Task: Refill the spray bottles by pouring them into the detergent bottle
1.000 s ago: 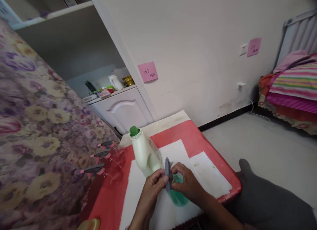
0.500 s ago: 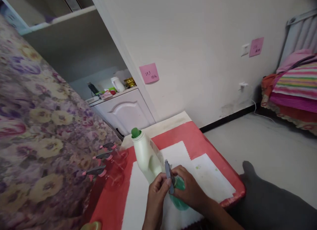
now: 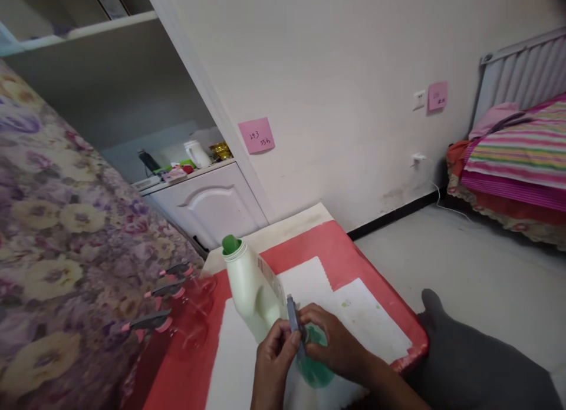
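A clear spray bottle [image 3: 316,372] with green liquid stands on white paper on the table, its top tilted toward the left. My left hand [image 3: 273,354] is closed, pinching the grey spray head [image 3: 292,316] between thumb and fingers. Around the neck of the bottle, just below the spray head, curl the fingers of my right hand [image 3: 336,342]; they hide the collar. Just beyond my left hand is a pale green jug [image 3: 247,283], uncapped at the top except for a green spout [image 3: 230,244].
Several clear spray bottles with grey-and-pink heads [image 3: 154,321] stand at the table's left, beside a floral curtain [image 3: 53,280]. White paper sheets [image 3: 367,316] cover part of the red tabletop [image 3: 300,245]. A cabinet [image 3: 216,204] and a bed [image 3: 522,162] are farther off.
The whole view has shifted slightly, so the table and bottles appear a little farther left and lower. Both hands keep their hold on the spray bottle and its head.
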Tool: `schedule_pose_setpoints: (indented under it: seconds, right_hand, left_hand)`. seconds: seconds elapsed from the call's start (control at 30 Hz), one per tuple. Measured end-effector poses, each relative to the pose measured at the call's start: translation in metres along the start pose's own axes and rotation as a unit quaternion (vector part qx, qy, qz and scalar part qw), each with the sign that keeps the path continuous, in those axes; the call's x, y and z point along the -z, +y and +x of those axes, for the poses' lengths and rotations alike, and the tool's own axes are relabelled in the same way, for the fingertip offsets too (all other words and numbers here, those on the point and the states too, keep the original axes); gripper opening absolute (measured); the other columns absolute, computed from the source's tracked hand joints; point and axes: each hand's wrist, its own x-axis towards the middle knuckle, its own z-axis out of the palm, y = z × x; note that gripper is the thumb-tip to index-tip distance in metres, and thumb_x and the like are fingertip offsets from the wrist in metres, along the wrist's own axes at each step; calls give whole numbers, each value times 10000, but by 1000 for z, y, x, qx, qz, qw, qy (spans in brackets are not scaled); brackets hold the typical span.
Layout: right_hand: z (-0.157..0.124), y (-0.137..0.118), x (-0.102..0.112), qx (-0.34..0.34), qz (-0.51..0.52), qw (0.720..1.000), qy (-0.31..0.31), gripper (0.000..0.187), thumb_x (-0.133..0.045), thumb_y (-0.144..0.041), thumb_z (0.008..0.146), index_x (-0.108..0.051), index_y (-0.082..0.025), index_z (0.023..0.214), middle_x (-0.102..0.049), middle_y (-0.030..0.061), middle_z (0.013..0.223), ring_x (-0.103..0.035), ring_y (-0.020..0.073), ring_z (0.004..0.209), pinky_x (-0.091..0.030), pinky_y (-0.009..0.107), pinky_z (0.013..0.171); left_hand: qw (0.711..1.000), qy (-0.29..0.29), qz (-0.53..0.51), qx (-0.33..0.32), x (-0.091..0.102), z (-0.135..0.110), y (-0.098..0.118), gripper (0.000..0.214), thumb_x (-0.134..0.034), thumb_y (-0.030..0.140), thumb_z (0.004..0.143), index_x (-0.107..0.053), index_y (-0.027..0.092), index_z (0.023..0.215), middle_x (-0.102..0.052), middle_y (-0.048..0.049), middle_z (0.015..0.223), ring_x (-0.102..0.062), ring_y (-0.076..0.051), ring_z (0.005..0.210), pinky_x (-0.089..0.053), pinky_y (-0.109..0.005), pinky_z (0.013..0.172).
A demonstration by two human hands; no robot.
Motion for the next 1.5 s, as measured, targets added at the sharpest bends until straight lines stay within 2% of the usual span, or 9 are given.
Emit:
schedule_pose_setpoints:
  seconds: [0.23,0.4,0.5,0.6,0.8,1.0,1.2,1.4,1.5]
  right_hand:
    - [-5,4,-16,-54,-25,991,119,241,-708,-174,666,-538,-227,829,-618,-1,882,-612,203,849,-488,329,799]
    - [-3,-2,-4,-22,18,1000,5,224,-671,-151,698,-623,-214,908,-643,27,1007,-615,222,996,-470,351,902]
    - [-3,1,-8,-31,18,998,46,147,-668,-161,696,-592,-217,809,-647,12,924,-625,215,916,-485,344,845]
    - [-5,3,-16,-51,-14,991,121,234,-728,-210,658,-542,-222,799,-633,8,894,-617,217,873,-490,346,809]
    - [-6,-1,-2,-33,18,999,-4,265,-651,-148,700,-637,-218,955,-659,38,1048,-620,225,1023,-476,370,931]
    - [-7,9,-11,-51,2,993,107,197,-703,-196,674,-573,-215,822,-648,16,908,-632,222,890,-494,349,813]
    - [-8,-3,-1,-45,19,999,-13,185,-665,-186,721,-629,-210,901,-656,35,991,-627,232,977,-475,367,892]
    - [-11,8,-9,-61,-16,993,101,261,-742,-213,657,-557,-217,841,-643,23,938,-625,237,931,-479,364,846]
    - [-10,8,-4,-49,8,999,22,308,-735,-228,688,-596,-214,963,-649,38,1028,-615,239,1007,-477,368,898]
  left_hand:
    - [1000,11,1,-7,1,1,-8,322,-723,478,750,-635,168,762,-559,19,685,-483,-144,687,-386,-224,646]
    - [1000,6,10,-15,0,0,-6,339,-715,492,758,-617,168,742,-549,20,678,-474,-142,678,-372,-225,634]
    - [1000,8,16,-13,-1,-1,-5,350,-709,507,758,-629,167,765,-573,8,707,-494,-153,701,-380,-228,647]
    - [1000,6,18,-13,-1,-2,-5,353,-708,511,755,-633,167,773,-560,12,696,-484,-150,687,-367,-221,625]
    - [1000,-7,0,-23,-3,-3,-5,306,-681,470,790,-628,169,782,-569,12,722,-491,-152,717,-391,-236,674]
    - [1000,6,7,-22,-5,-5,-4,289,-670,454,798,-610,172,776,-506,33,684,-440,-139,685,-352,-228,641]
    - [1000,11,3,-21,-7,-6,-4,256,-662,418,814,-611,168,790,-544,12,715,-483,-157,726,-370,-241,667]
    - [1000,3,4,-24,-7,-7,-7,253,-662,416,821,-620,167,810,-543,20,720,-476,-146,713,-370,-236,658]
    - [1000,0,11,-25,-6,-7,-9,247,-654,416,826,-627,170,828,-561,16,743,-484,-150,734,-382,-241,681]
